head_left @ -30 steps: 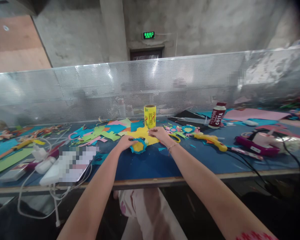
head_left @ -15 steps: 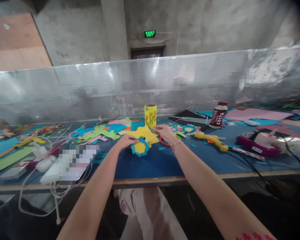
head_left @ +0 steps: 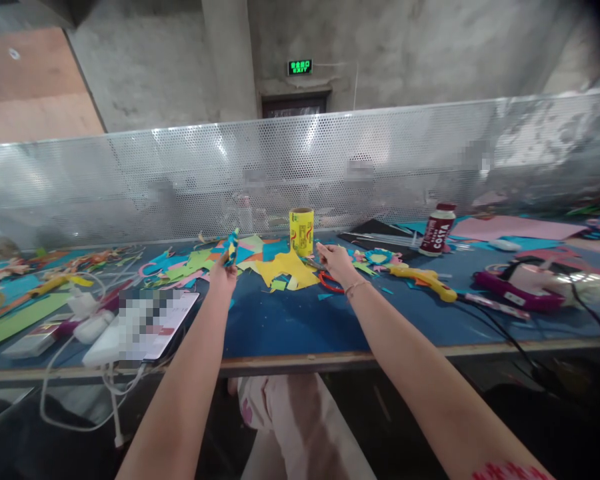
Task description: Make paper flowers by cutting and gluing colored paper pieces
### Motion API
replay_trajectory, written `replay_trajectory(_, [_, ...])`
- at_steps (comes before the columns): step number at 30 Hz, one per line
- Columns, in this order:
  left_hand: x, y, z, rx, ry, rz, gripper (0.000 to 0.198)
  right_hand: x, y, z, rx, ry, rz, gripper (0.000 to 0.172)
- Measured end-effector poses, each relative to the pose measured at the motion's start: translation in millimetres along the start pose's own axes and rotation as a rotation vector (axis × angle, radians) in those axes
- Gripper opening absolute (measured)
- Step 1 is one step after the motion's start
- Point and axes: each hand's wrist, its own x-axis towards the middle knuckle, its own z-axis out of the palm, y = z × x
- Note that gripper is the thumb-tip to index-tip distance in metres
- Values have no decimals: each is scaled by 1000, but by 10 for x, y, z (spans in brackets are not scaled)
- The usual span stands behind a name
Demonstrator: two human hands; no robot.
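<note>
My left hand [head_left: 224,270] pinches a blue and yellow paper flower [head_left: 233,249], held up and turned nearly edge-on. My right hand [head_left: 336,262] has its fingers pressed together beside a yellow roll [head_left: 301,232] that stands upright; whatever is in them is too small to make out. Just under that hand show the red handles of scissors [head_left: 331,283], partly hidden. A ragged yellow paper sheet [head_left: 287,267] lies between my hands among blue, green and orange scraps. Right of my right hand lies another blue paper flower [head_left: 379,257].
A yellow glue gun [head_left: 423,279] with a black cable lies to the right, near a dark red bottle [head_left: 437,230]. At left are a phone [head_left: 173,327], white cables and chargers. A perforated metal panel [head_left: 270,173] runs along the table's back edge.
My left hand has moved left and up, turning the paper flower from face-on to nearly edge-on. Small scraps now show on the yellow sheet. My right hand has shifted only slightly.
</note>
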Motion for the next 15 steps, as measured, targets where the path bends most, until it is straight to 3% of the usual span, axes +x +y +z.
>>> replay_trajectory(3, [-11, -98, 48, 149, -54, -39, 8, -52, -16, 25, -291, -22, -44, 41])
replay_trajectory(6, [-1, -175, 71, 310, -127, -44, 17, -161, 26, 195, -616, -218, -204, 34])
replay_trajectory(8, [20, -201, 66, 346, -127, -35, 22, -246, 96, 374, -709, -388, -355, 25])
replay_trajectory(10, [42, -216, 53, 362, -117, -24, 26, -320, 176, 550, -796, -426, -443, 32])
replay_trajectory(12, [59, -235, 38, 407, -147, -18, 29, -366, 239, 672, -863, -414, -420, 36])
replay_trajectory(15, [68, -276, 24, 487, -230, -23, 31, -378, 271, 724, -901, -414, -340, 27])
